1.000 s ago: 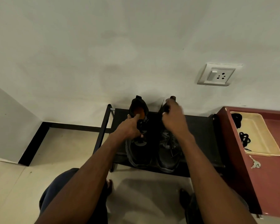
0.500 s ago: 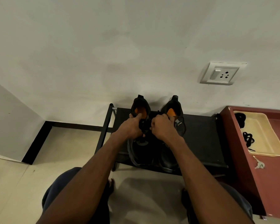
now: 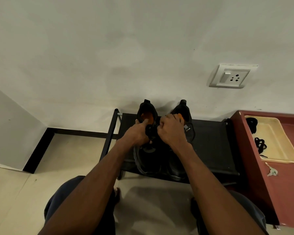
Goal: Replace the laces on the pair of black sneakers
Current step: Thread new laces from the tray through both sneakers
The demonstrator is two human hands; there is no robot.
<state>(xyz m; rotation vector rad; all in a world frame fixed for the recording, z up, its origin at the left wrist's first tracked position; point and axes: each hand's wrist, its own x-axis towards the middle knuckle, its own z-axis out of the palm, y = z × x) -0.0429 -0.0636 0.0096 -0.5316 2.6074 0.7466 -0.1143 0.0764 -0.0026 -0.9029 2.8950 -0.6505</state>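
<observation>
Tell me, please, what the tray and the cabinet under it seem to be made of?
Tray: probably plastic, cream, smooth with a moulded raised rim. Cabinet: seemingly laminated wood or board, reddish-brown, flat with a dull sheen; its core cannot be told.

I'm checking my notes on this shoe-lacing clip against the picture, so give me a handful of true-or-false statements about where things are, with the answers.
1. Both sneakers sit on a black shoe rack. True.
2. The left hand and right hand are on the left sneaker's laces. True.
3. The cream tray on the red cabinet is empty. False: black laces lie in it.
4. A set of keys lies on the cabinet, nearer the person than the tray. True.
5. The wall socket is left of the sneakers. False: it is up and to their right.
</observation>
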